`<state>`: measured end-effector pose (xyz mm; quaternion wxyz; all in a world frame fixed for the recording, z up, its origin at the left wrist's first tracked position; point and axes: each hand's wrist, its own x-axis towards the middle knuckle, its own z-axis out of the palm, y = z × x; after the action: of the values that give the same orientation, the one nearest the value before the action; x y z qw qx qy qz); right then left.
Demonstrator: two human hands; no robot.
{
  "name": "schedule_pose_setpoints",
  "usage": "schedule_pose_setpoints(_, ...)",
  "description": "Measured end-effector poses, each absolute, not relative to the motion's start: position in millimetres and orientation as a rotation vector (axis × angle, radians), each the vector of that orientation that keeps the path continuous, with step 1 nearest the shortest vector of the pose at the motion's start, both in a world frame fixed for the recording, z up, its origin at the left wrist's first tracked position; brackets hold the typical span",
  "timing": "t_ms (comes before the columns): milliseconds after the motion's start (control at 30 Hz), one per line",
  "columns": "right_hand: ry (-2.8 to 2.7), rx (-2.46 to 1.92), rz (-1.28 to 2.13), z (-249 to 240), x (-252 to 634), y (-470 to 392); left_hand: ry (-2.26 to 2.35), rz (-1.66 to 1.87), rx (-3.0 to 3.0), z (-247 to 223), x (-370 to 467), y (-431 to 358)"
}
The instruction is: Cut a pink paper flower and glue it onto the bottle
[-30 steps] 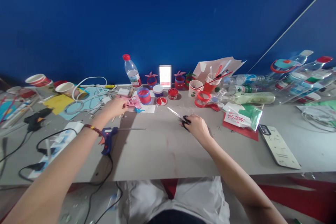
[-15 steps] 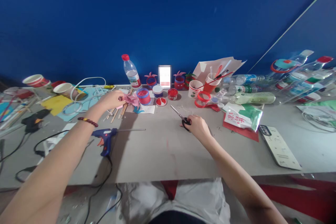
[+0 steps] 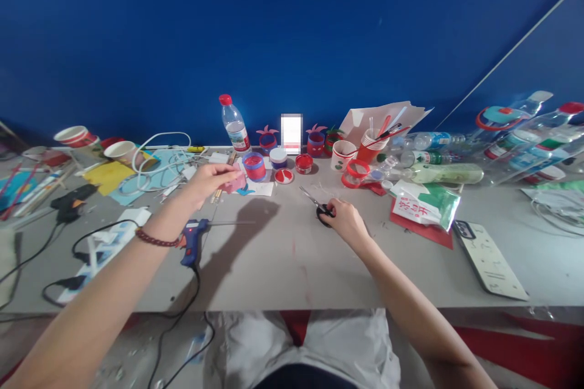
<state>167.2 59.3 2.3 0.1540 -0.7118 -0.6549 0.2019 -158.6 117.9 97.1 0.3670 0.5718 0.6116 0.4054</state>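
A piece of pink paper [image 3: 235,181] is pinched in my left hand [image 3: 212,181], raised over the table left of the middle. Just behind it stands a red and blue painted cup [image 3: 253,166]. My right hand [image 3: 343,219] is closed round the black handles of the scissors [image 3: 312,197], whose blades point up and left over the grey table [image 3: 274,267]. Left of the middle, a blue glue gun [image 3: 193,243] lies under my left forearm, a thin rod reaching right from it. A scrap of blue paper [image 3: 245,191] lies beside the pink paper.
Along the back stand a red-capped bottle [image 3: 235,127], paint jars [image 3: 303,163] and painted cups [image 3: 316,143]. Plastic bottles [image 3: 444,172] and a phone [image 3: 491,261] lie at the right. At the left are a power strip [image 3: 107,243], cables and paper cups [image 3: 123,153].
My left hand has moved right, bringing the pink paper with it away from the wooden sticks. My right hand keeps hold of the scissors in nearly the same place. The view has shifted slightly left.
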Motion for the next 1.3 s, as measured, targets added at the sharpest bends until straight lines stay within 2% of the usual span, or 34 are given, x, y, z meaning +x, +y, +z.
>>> schedule_pose_setpoints(67,-1.873,-2.021,0.561,1,168,60,1.483,0.92,1.45,96,-144,110)
schedule_pose_setpoints(167,-1.871,-1.993,0.539,-2,172,62,1.422,0.926,1.456,87,-123,101)
schedule_pose_setpoints(433,-1.849,-1.873,0.598,-12,181,69,1.347,0.659,1.596,28,-72,84)
schedule_pose_setpoints(567,-1.818,-1.789,0.501,-10,178,66,1.316,0.56,1.785,10,-64,87)
schedule_pose_setpoints(733,-1.737,-1.825,0.372,-6,173,63,1.474,0.726,2.025,4,-73,91)
schedule_pose_setpoints(867,-1.802,-1.758,0.313,-10,168,61,1.51,0.939,1.93,-9,-84,90)
schedule_pose_setpoints(1033,-1.996,-1.579,0.475,-5,153,50,1.498,1.112,1.665,-21,-88,85)
schedule_pose_setpoints(1300,-2.123,-1.361,0.68,24,116,78,1.579,1.398,1.416,-5,-87,69)
